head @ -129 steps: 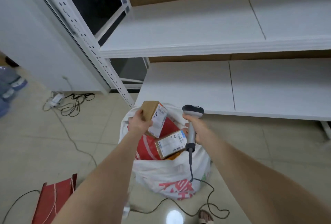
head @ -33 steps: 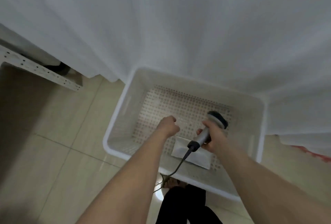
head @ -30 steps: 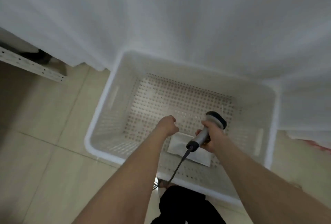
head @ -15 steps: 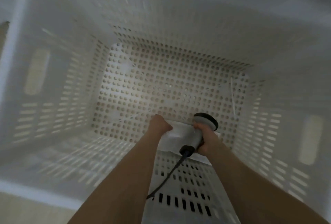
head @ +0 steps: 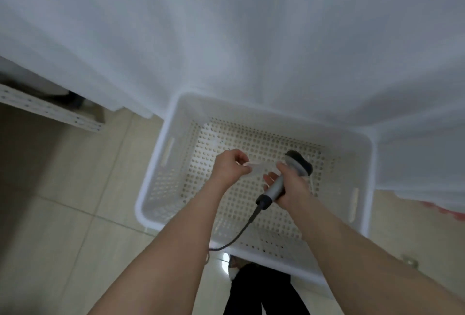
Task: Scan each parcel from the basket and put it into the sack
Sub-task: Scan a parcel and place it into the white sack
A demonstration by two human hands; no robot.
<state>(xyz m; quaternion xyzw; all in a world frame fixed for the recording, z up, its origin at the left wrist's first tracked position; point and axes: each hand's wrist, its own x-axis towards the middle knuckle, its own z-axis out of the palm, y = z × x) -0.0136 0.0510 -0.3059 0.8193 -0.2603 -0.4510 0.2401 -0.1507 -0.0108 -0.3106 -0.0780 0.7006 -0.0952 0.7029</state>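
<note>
A white perforated basket stands on the tiled floor below me. My left hand pinches one end of a thin white flat parcel, held edge-on above the basket floor. My right hand grips the grey barcode scanner by its handle, with its dark head pointing at the parcel; one finger seems to touch the parcel's other end. The scanner cable trails down over the basket's near rim. No other parcel shows in the basket. The sack is out of view.
White curtain fabric hangs over the upper view, just behind the basket. A white perforated shelf rail lies at the left. Beige floor tiles spread left of the basket. My dark trouser legs stand at the bottom.
My head has pulled back up out of the basket. My left hand has lifted the flat white parcel off the basket floor. The scanner stays in my right hand.
</note>
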